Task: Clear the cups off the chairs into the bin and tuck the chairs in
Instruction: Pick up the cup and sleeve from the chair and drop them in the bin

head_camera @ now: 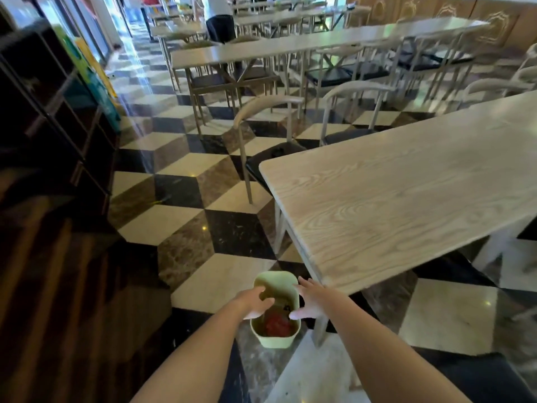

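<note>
The bin [276, 342] sits on the floor [203, 286] at 6 o'clock. The right hand [309, 303] is spread beside its rim, the left hand [255, 302] over the opposite rim with its grip unclear, probably to lift it. 1 chair [261, 110] at 12 o'clock is untucked.

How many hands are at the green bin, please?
2. The left hand is over the bin's left rim; the right hand, fingers spread, is at its right rim.

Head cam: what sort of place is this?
Most likely a restaurant or canteen dining hall: rows of long wood-top tables, matching curved-back chairs set along them, and a glossy cube-pattern tile floor.
</note>
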